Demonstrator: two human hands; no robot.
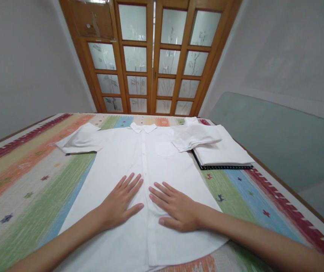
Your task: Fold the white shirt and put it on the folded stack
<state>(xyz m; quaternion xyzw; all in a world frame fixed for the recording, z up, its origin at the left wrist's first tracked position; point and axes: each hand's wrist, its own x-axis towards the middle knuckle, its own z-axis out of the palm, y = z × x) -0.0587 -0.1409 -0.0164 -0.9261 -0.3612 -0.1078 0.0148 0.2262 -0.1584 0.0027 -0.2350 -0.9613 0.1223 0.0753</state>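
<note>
Brown wood-framed glass doors [135,59] at the back of the head view; multicolour striped cloth [62,181] underneath. White collared short-sleeved shirt [130,160] lies spread on it, front up. My left hand [122,204] and right hand [176,207]: palms down on it, either side of the placket [144,151], fingers extended, gripping nothing. Looks like smoothing; next move calls for light, even pressure. Hem [190,259] partly cut off. Folded white fabric [221,153] mostly hides a black dotted item [230,167].

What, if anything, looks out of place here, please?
One sleeve of the white shirt overlaps the folded stack, while the other lies on the patterned cover. Behind, a brown panel, upper left, stands out among the glass panes of the doors.
</note>
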